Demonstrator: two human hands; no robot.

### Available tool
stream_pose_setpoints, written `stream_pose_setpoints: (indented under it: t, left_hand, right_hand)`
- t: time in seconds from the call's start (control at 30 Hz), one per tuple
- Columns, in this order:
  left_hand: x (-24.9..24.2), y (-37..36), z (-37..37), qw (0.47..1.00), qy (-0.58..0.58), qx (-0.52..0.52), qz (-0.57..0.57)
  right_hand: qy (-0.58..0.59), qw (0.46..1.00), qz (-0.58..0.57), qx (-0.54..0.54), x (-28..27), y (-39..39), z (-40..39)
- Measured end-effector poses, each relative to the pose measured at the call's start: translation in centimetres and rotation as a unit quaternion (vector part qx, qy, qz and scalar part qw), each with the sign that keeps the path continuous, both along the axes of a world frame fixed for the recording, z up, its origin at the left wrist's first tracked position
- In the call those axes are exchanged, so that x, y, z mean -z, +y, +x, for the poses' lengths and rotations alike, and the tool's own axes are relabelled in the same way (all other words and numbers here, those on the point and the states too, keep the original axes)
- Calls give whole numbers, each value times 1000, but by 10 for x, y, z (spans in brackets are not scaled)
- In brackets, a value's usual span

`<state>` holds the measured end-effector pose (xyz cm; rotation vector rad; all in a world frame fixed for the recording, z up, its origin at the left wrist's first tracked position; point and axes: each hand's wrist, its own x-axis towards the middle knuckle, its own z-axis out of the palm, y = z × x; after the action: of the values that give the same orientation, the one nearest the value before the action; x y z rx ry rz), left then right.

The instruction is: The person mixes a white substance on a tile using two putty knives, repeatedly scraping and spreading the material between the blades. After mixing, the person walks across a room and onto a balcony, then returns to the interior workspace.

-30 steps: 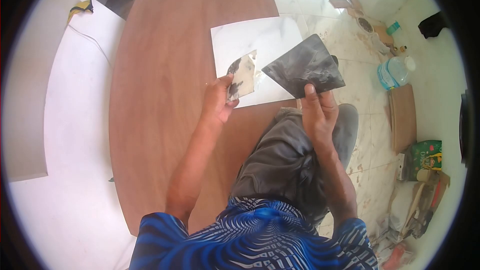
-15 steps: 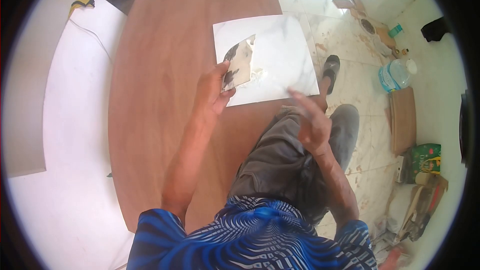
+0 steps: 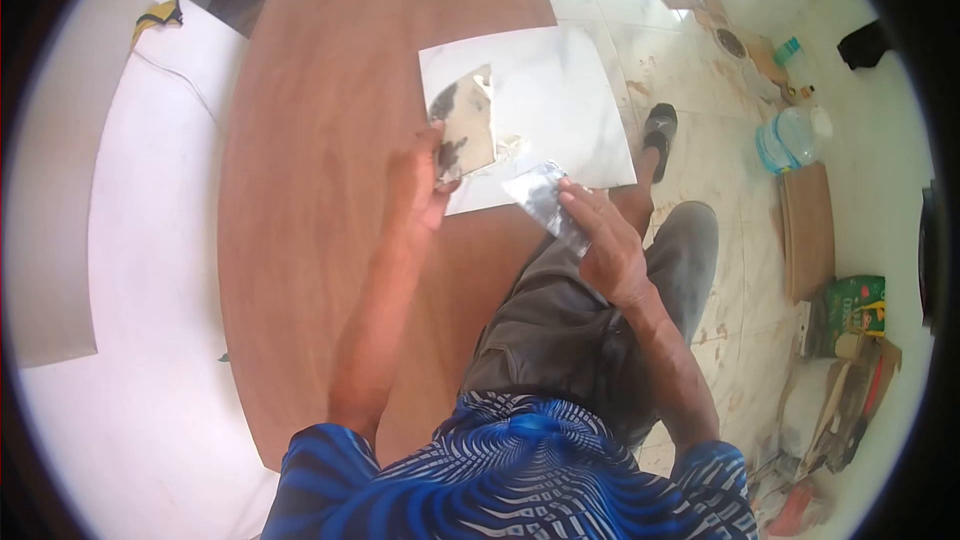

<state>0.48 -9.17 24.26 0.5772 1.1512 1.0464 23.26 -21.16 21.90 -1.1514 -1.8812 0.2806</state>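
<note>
White with faint grey veining, the panel [image 3: 575, 80] lies flat on the brown wooden surface [image 3: 305, 200], its near right corner reaching out past the edge beside the seated person's legs. A small pale smear [image 3: 513, 147] of what looks like paste or filler sits on it, left of the middle.

The left grip [image 3: 440, 158] is closed on a cream flat piece [image 3: 472, 130] with black patches, the thumb on its left edge and the fingers at its lower corner. That piece is over the left part of the panel, just beside the smear; whether it rests there or is held slightly clear, I cannot tell. The right grip [image 3: 583, 208] is narrow, holding a thin shiny sheet [image 3: 545, 198] by its right side — tilted, catching the light, one corner over the panel's near edge and the rest above the dark trousers [image 3: 545, 335].

The step in hand looks like working the paste with two flat pieces, or handling the sheet between passes. A next stroke, if made, would call for a low, even angle and a straight edge brought to the smear — with the cream piece kept steady and light pressure, so the paste gathers rather than spreads.
</note>
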Motion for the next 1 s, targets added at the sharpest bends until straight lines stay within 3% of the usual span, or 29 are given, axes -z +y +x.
stream_pose_setpoints:
  t: [0.13,0.27,0.37,0.53,0.63,0.7,0.77,0.8,0.83,0.9,0.93,1.0]
  left_hand:
    - [-12,-11,20,998,46,-24,18]
    - [12,-17,26,1000,-2,18,22]
    - [8,-17,28,995,-61,29,68]
    - [18,-10,1,1000,1,-16,12]
    - [13,-2,-8,999,-19,-21,17]
    - [9,-2,-6,999,-12,-4,46]
    - [11,-3,-3,998,0,27,60]
    - [15,-3,-3,997,7,49,60]
    - [14,-5,-2,996,14,71,59]
    - [4,-12,7,996,-3,84,39]
    - [-1,-17,11,996,-12,90,28]
    - [6,-19,11,992,-53,109,19]
  right_hand:
    - [100,989,-40,98,-26,4,-4]
    - [12,998,35,46,-49,22,-20]
    - [-86,992,76,46,-22,25,-32]
    - [-168,982,49,66,-8,16,10]
    - [-71,994,-60,60,-10,13,23]
    - [54,983,-144,99,-17,13,21]
    - [213,931,-266,130,-45,18,17]
    - [260,925,-240,136,-50,24,11]
    - [305,897,-283,148,-47,31,12]
    - [389,831,-362,165,-42,50,13]
    - [517,768,-359,120,-48,57,2]
    - [518,761,-364,143,-32,75,0]
